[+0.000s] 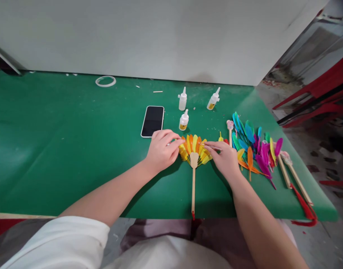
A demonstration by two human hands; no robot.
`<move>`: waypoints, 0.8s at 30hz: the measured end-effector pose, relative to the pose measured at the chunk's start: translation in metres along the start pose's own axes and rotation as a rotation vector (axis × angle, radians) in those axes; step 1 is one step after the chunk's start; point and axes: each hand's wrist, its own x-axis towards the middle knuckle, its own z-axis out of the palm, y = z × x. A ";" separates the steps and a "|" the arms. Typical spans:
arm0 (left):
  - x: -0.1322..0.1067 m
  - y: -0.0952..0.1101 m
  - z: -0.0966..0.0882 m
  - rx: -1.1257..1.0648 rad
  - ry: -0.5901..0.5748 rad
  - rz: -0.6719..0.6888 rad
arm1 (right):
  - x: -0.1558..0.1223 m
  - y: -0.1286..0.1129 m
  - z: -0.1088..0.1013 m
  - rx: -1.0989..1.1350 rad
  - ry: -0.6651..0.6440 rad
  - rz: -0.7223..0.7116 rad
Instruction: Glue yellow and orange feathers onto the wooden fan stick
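Note:
A small feather fan [194,148] of yellow and orange feathers lies on the green table [62,142], its wooden handle [193,186] pointing toward me. My left hand [162,149] rests at the fan's left edge, fingers curled and pressing on the feathers. At the fan's right edge, my right hand [224,157] pinches a thin stick or tool [212,147] whose tip lies over the feathers.
A black phone [152,121] lies beyond the left hand. Three small glue bottles [184,120] stand behind the fan. A pile of loose coloured feathers [252,145] and wooden sticks [291,173] with red tassels lies at the right. A white ring [105,81] sits far back.

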 end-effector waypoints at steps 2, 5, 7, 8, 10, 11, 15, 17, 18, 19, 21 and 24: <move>0.001 0.000 0.000 -0.003 0.010 0.007 | 0.000 0.000 0.000 -0.002 -0.003 -0.006; 0.002 0.000 0.000 -0.009 0.009 0.009 | -0.001 0.000 0.000 -0.005 -0.002 -0.017; 0.002 0.001 0.000 -0.012 0.007 0.008 | -0.001 0.000 -0.001 -0.003 0.003 -0.017; 0.002 0.001 0.000 -0.013 0.004 0.007 | -0.001 0.000 -0.001 -0.001 0.007 -0.015; 0.002 0.001 0.000 -0.014 0.003 0.002 | -0.001 -0.001 -0.001 0.003 0.015 -0.014; 0.002 0.001 0.000 -0.014 0.003 -0.001 | -0.001 -0.002 -0.001 0.003 0.017 -0.016; 0.002 0.000 0.001 -0.016 -0.003 -0.005 | -0.001 -0.004 0.000 -0.003 0.021 -0.032; 0.001 0.000 0.001 -0.020 -0.012 -0.010 | -0.001 -0.005 0.000 -0.007 0.026 -0.035; 0.001 0.000 0.001 -0.021 -0.015 -0.012 | -0.001 -0.005 0.000 -0.008 0.027 -0.037; 0.001 0.000 0.001 -0.023 -0.018 -0.013 | -0.001 -0.005 0.000 -0.012 0.026 -0.038; 0.001 0.000 0.001 -0.024 -0.019 -0.017 | -0.001 -0.004 0.000 -0.019 0.023 -0.043; 0.001 0.000 0.000 -0.025 -0.020 -0.023 | -0.001 -0.004 0.000 -0.032 0.020 -0.051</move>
